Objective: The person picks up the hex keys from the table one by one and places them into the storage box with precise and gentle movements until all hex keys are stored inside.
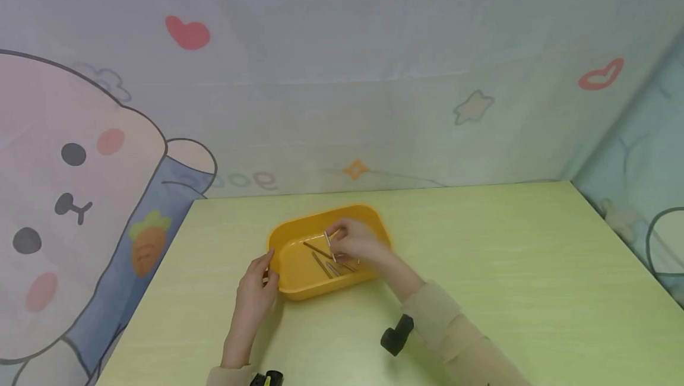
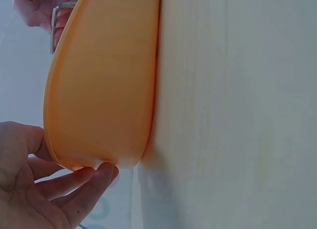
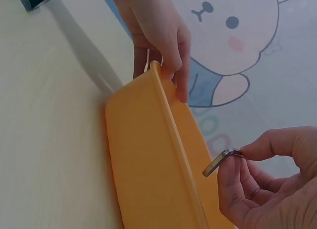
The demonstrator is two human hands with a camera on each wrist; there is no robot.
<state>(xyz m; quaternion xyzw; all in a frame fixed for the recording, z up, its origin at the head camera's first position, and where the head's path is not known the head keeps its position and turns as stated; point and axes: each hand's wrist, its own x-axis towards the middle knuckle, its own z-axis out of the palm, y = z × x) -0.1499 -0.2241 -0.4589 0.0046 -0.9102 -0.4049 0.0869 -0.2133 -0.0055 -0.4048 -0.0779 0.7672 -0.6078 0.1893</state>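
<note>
A yellow plastic tray (image 1: 299,296) stands on the table, slightly angled. My left hand (image 1: 255,292) grips its left end; in the left wrist view the thumb lies at the rim and the fingers touch the outer wall. Above the inside of the tray, my right hand (image 1: 355,240) pinches a silver L-shaped hex key (image 3: 218,162) between thumb and fingers. Its bent end also shows past the rim in the left wrist view, as a hex key (image 2: 53,30). Several thin metal rods (image 1: 322,265) lie on the tray floor, partly hidden under the right hand.
The light yellow-green table (image 1: 507,267) extends on both sides of the tray. Behind it hangs a printed cloth (image 1: 331,107) with hearts and a cartoon bear. A black wrist device (image 1: 397,335) sits by the right sleeve.
</note>
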